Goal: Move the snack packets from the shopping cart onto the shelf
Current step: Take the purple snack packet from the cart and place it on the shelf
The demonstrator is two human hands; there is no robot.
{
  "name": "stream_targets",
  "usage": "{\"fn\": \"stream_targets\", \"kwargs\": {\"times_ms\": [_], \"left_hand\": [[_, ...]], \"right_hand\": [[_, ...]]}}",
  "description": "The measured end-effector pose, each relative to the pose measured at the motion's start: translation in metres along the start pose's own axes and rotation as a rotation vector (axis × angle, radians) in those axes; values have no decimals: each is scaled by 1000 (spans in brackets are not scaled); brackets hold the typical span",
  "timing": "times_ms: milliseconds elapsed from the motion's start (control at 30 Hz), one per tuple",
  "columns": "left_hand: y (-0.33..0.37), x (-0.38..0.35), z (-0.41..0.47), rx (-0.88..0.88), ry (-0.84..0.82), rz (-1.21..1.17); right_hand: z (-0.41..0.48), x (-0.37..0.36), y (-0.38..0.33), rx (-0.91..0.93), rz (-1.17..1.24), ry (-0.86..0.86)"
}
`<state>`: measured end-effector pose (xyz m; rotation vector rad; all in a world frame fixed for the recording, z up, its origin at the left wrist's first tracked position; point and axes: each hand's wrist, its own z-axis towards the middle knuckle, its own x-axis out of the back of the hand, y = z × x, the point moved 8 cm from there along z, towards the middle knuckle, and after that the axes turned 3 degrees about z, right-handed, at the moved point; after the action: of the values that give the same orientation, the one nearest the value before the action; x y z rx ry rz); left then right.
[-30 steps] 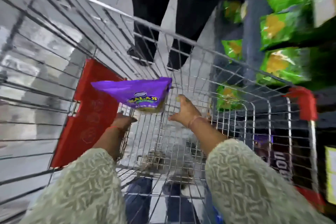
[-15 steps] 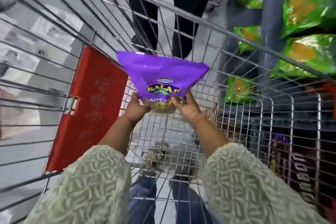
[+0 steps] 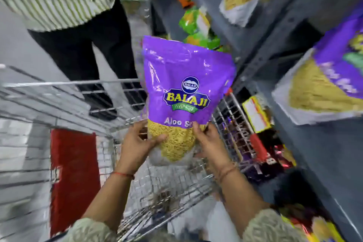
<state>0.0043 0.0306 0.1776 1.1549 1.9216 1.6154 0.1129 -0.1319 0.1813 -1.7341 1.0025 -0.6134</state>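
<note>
A purple Balaji snack packet (image 3: 184,88) with yellow contents showing at its clear base stands upright above the wire shopping cart (image 3: 70,88). My left hand (image 3: 137,145) grips its lower left corner and my right hand (image 3: 210,141) grips its lower right corner. The grey shelf (image 3: 275,31) rises on the right, just beside the packet. Another purple packet (image 3: 334,76) of the same kind rests on that shelf at the far right.
A person in a striped shirt and black trousers (image 3: 82,31) stands just beyond the cart's far rim. The cart has a red flap (image 3: 74,175) at the left. Green packets (image 3: 196,25) and more packets fill the shelf rows, with dark ones low down (image 3: 275,155).
Both hands have lifted the purple packet up out of the cart and turned it upright, toward the shelf on the right. The view has swung upward and rightward.
</note>
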Motion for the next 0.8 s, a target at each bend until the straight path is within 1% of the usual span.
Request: {"fn": "stream_targets", "kwargs": {"times_ms": [67, 167, 267, 333, 400, 467, 533, 600, 733, 800], "left_hand": [[35, -27, -10, -87, -93, 25], [78, -76, -33, -173, -225, 4], [111, -132, -64, -274, -339, 20], [126, -166, -86, -331, -394, 30], [135, -208, -111, -381, -466, 25], [144, -251, -135, -382, -566, -19], [153, -296, -158, -384, -701, -50], [160, -339, -165, -409, -779, -31], [185, -415, -174, -460, -959, 5], [188, -448, -176, -448, -1055, 17]], "right_hand": [[-24, 30, -27, 117, -14, 99], [-66, 79, -55, 228, -48, 231], [-115, 139, -67, 297, 36, 301], [-145, 174, -70, 310, 50, 344], [-178, 219, -68, 340, 30, 451], [-208, 258, -65, 362, 5, 567], [-236, 294, -60, 378, 5, 689], [-257, 326, -58, 387, 10, 800], [-274, 376, -54, 415, 66, 985], [-276, 393, -53, 423, 86, 1054]]}}
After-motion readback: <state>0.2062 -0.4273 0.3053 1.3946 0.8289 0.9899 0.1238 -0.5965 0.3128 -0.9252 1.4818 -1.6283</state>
